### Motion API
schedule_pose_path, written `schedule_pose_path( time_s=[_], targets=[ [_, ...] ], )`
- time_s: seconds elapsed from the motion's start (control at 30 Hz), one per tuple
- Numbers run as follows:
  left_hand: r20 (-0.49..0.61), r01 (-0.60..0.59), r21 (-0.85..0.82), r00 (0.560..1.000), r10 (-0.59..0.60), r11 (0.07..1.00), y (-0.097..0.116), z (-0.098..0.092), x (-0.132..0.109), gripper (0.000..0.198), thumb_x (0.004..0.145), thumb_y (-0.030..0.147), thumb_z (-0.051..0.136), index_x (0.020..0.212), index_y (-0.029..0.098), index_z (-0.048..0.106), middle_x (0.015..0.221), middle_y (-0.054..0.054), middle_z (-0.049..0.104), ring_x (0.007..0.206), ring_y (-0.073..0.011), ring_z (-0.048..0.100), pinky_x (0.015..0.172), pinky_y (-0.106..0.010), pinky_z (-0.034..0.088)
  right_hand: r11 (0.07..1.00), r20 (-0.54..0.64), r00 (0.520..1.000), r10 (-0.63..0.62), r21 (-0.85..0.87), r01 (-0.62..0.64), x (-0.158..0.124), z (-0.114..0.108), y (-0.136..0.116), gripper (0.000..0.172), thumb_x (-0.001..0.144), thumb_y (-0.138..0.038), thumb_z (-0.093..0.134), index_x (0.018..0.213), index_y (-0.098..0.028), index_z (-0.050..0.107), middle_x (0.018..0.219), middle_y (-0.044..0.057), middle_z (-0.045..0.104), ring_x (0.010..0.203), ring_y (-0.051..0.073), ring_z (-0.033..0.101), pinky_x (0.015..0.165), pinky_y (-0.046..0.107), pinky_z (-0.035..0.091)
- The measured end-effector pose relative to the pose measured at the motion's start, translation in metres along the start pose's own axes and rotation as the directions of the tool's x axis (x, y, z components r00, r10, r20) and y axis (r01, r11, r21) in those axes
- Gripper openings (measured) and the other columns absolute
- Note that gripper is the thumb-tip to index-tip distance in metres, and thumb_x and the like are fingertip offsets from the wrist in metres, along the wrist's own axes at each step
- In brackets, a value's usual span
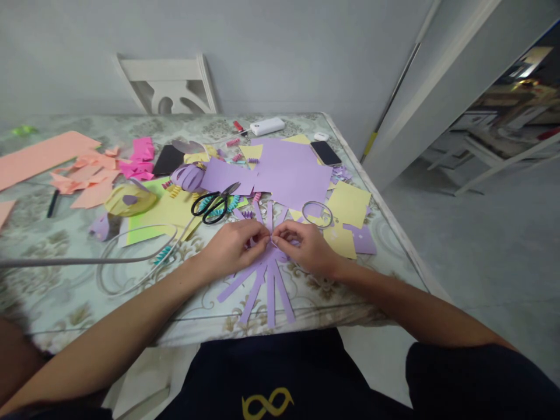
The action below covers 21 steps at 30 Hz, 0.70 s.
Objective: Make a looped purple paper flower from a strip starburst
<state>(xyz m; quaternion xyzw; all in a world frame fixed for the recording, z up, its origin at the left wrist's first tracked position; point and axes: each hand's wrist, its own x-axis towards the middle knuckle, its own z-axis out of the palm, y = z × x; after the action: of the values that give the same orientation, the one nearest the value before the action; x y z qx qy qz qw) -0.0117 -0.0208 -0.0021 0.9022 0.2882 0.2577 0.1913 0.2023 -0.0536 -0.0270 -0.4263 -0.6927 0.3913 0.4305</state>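
Observation:
A star-like fan of lilac paper strips [270, 294] lies on the cloth in front of me, its strips spreading towards the table's front edge and away from it. Above its middle, my left hand [242, 242] is closed in a pinch on the paper. My right hand [306, 244] pinches there too, fingertips almost touching the left ones. The exact bit between the fingertips is largely hidden. Black-handled scissors [213, 205], blades partly apart, lie just beyond my left hand. A roll of clear tape [317, 214] rests beyond my right hand.
Lilac sheets [297, 175] and yellow paper pieces [350, 204] lie further back. A yellow paper ball [131, 199], a lilac paper ball [187, 177] and a looped cable [126, 261] are leftward. A phone [326, 153] and white power bank [268, 126] sit near the back. A chair [168, 73] stands behind.

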Motion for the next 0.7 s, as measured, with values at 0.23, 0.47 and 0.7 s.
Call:
schedule_pose_path(
  time_s=[0.23, 0.47, 0.7],
  targets=[
    [0.001, -0.015, 0.007, 1.000, 0.015, 1.000, -0.0005, 0.0007, 0.0012, 0.014, 0.098, 0.023, 0.056, 0.091, 0.016, 0.068, 0.078, -0.001, 0.068, 0.068, -0.0125, 0.062, 0.064, -0.024, 0.047, 0.992, 0.004, 0.996, -0.086, -0.094, 0.086, -0.0005, -0.0010, 0.0000, 0.007, 0.091, -0.021, 0.063, 0.090, -0.018, 0.069, 0.081, 0.003, 0.074, 0.074, 0.014, 0.070, 0.073, 0.027, 0.058],
    [0.007, 0.003, -0.025, 1.000, -0.003, 1.000, 0.0005, -0.0004, 0.0016, 0.013, 0.095, 0.021, 0.057, 0.090, 0.016, 0.068, 0.078, -0.001, 0.069, 0.067, -0.0125, 0.062, 0.064, -0.023, 0.047, 0.991, 0.007, 0.997, -0.073, -0.108, 0.074, -0.0007, -0.0011, -0.0009, 0.007, 0.093, -0.022, 0.063, 0.091, -0.019, 0.069, 0.081, 0.002, 0.074, 0.075, 0.015, 0.070, 0.073, 0.028, 0.058],
    [0.005, 0.006, -0.024, 1.000, -0.006, 1.000, 0.0003, -0.0001, 0.0020, 0.013, 0.096, 0.021, 0.056, 0.091, 0.017, 0.067, 0.080, -0.002, 0.070, 0.069, -0.0130, 0.063, 0.066, -0.024, 0.048, 0.999, 0.008, 1.000, -0.021, -0.044, 0.021, -0.0002, -0.0010, -0.0022, 0.007, 0.092, -0.025, 0.065, 0.090, -0.019, 0.069, 0.080, 0.002, 0.072, 0.074, 0.015, 0.068, 0.073, 0.028, 0.057]
  ],
)
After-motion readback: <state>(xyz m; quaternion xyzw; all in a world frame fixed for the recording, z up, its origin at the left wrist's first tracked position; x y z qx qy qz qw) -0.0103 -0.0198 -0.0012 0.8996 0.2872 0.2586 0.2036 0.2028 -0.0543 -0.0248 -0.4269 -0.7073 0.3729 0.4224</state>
